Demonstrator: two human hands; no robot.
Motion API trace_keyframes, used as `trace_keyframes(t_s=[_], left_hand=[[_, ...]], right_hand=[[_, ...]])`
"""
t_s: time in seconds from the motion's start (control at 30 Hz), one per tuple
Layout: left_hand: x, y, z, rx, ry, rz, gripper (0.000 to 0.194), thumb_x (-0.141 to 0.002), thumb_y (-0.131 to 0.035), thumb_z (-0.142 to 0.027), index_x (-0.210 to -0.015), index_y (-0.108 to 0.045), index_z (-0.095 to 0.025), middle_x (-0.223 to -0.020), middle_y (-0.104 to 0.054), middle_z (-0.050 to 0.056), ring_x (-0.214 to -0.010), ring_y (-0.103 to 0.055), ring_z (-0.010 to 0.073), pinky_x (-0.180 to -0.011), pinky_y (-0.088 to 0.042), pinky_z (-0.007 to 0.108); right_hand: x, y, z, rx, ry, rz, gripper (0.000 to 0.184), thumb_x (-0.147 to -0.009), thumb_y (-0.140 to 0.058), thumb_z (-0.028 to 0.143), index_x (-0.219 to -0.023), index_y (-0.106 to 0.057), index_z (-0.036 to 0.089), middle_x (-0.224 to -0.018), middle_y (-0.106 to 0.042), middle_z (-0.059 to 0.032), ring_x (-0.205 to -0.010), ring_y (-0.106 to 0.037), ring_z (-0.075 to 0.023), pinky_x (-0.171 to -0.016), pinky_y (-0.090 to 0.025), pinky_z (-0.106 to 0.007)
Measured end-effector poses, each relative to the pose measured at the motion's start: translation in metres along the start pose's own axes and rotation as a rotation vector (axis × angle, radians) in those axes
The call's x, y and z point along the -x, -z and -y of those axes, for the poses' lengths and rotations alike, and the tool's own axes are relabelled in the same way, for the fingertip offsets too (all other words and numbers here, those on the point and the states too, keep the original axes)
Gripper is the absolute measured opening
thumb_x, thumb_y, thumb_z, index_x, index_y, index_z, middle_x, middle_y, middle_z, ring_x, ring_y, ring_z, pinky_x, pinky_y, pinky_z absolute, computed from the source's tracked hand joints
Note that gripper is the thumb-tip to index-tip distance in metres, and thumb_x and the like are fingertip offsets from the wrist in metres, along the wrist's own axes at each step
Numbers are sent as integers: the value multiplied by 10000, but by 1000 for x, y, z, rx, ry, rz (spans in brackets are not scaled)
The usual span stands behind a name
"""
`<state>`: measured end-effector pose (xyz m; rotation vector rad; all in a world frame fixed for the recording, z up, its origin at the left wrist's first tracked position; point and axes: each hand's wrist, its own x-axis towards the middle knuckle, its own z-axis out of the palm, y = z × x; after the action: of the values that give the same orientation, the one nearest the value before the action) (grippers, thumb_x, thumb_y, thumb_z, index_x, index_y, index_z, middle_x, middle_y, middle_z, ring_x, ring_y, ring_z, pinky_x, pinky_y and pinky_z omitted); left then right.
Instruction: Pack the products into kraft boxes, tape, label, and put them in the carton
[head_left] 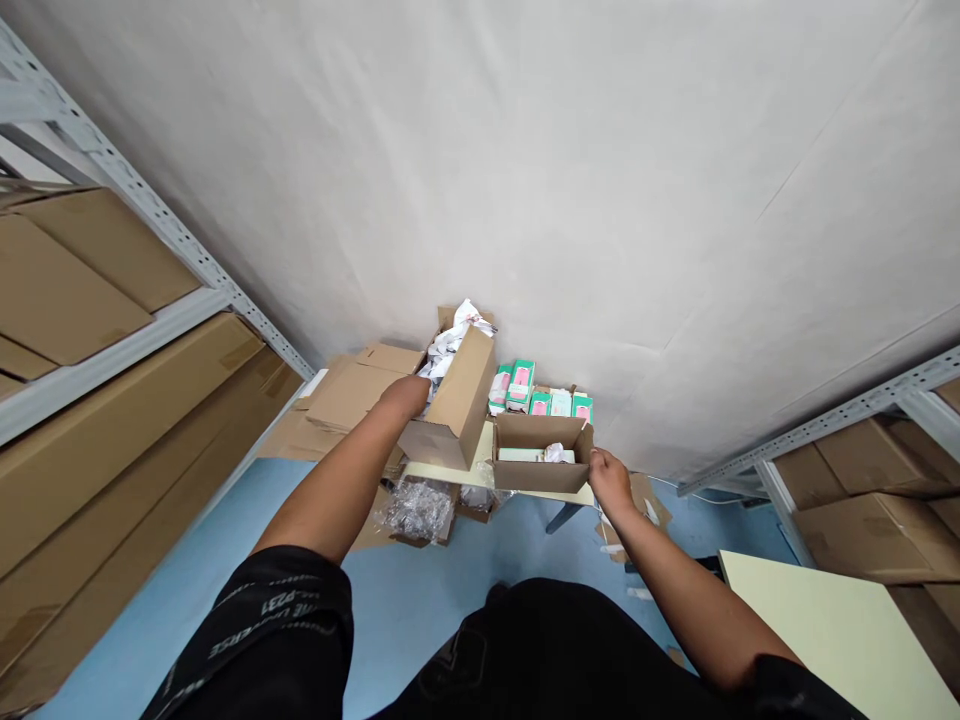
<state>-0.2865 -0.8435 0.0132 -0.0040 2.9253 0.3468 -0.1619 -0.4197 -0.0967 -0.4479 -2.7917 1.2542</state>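
My left hand [409, 395] reaches over the side of a tall open cardboard box [469, 395] stuffed with crumpled white paper [448, 350]. Its fingers are hidden among the paper, so their grip does not show. At the right end of a smaller open cardboard box [540, 478], my right hand [609, 475] is closed on the box's edge. Inside that smaller box lie a flat white item [519, 455] and a small wad of white paper [555, 453]. Both boxes are at a pale yellow table [442, 474].
Green, white and pink packages [520, 382] line the wall behind the smaller box. Flattened cardboard [352, 392] lies left; bubble wrap [418, 508] fills a box below. Shelves hold cartons [67, 290] left and more cartons [874, 535] right. A pale tabletop [832, 630] is at lower right.
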Motion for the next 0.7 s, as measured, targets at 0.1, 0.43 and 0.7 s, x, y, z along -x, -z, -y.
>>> trace_keyframes(t_s=[0.1, 0.43, 0.7], left_hand=[[11, 24, -8, -118, -33, -144, 246, -810, -640, -138, -1044, -714, -128, -1146, -706, 262, -1077, -687, 380, -965, -506, 467], [72, 5, -118, 428, -494, -323, 152, -914, -567, -203, -969, -709, -205, -1001, -733, 47, -925, -674, 202, -841, -531, 297], [62, -68, -137, 552, -599, -259, 209, -947, -585, -271, -1099, -720, -222, -1276, -684, 89, -1241, -620, 250, -1104, -479, 398]], right_hand=[[0, -2, -3, -8, 16, 7, 558, -934, -328, 484, -1049, -789, 191, -1076, -787, -132, -1045, -695, -310, -888, -500, -346], [-2, -7, -6, -5, 34, 1, 543, -940, -329, 467, -1055, -784, 193, -1046, -783, -125, -1010, -690, -297, -866, -496, -342], [4, 3, 1, -5, 40, -45, 496, -935, -330, 452, -914, -763, 211, -928, -771, -102, -881, -667, -276, -756, -462, -314]])
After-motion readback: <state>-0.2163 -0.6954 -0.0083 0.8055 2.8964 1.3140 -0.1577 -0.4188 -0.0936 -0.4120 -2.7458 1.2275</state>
